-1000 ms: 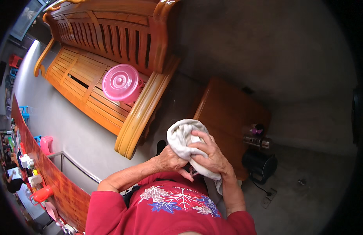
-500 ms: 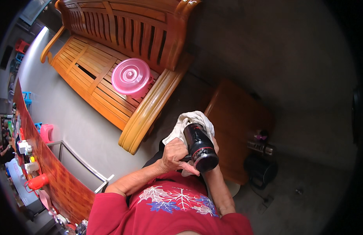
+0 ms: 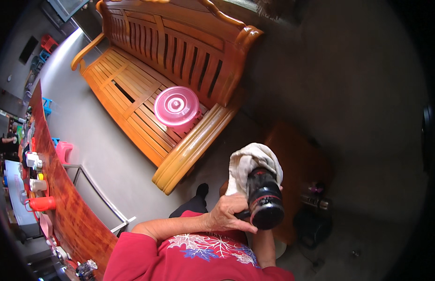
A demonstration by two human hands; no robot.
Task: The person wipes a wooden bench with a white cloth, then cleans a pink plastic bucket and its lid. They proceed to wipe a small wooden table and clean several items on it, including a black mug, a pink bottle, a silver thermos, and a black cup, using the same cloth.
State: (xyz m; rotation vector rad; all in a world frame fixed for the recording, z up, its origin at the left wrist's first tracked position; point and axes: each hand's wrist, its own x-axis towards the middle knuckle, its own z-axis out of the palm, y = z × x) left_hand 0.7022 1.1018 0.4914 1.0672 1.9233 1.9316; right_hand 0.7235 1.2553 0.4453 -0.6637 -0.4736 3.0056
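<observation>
In front of my shirt is a black thermos jug (image 3: 266, 200) with a thin red ring, tilted with its rounded black end toward me. My left hand (image 3: 230, 209) is closed around its handle, thumb stretched along the near end. A white cloth (image 3: 255, 157) wraps the jug's far end and bunches up above it. My right hand (image 3: 281, 188) supports the cloth and jug from behind on the right; only a sliver of it shows, so most of its fingers are hidden.
A wooden bench (image 3: 133, 100) carries a pink lidded bucket (image 3: 176, 107). On the right, a brown wooden table (image 3: 292, 154) stands near a metal flask (image 3: 316, 202) and a dark kettle (image 3: 313, 227). Along the left runs a reddish table (image 3: 79, 215) with a red jug (image 3: 41, 203); a person (image 3: 9, 143) is beyond.
The view has shifted, so the bench appears farther right and lower. My hands, the jug and the cloth now appear lower and to the right, with the cloth draped more over the jug's far end.
</observation>
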